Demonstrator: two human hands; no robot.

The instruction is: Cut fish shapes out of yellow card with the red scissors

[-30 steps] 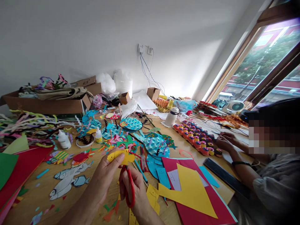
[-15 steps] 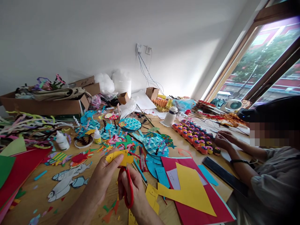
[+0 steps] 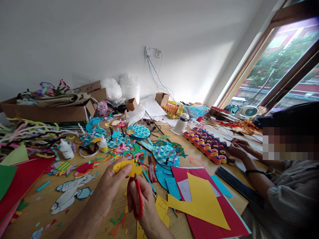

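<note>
- Left hand [image 3: 112,180] pinches a yellow fish-shaped paper cutout [image 3: 124,168] between thumb and fingers, nearly closed.
- Right hand [image 3: 143,197], curled closed round red-handled metal scissors [image 3: 139,202], sits just beside it; the blade tips meet the cutout's right end.
- Bare wooden table [image 3: 72,220] separates the left forearm from white paper fish drawings [image 3: 66,198].
- Right of the hands, large yellow paper [image 3: 205,202] overlaps red sheets [image 3: 196,229] reaching the table's edge.
</note>
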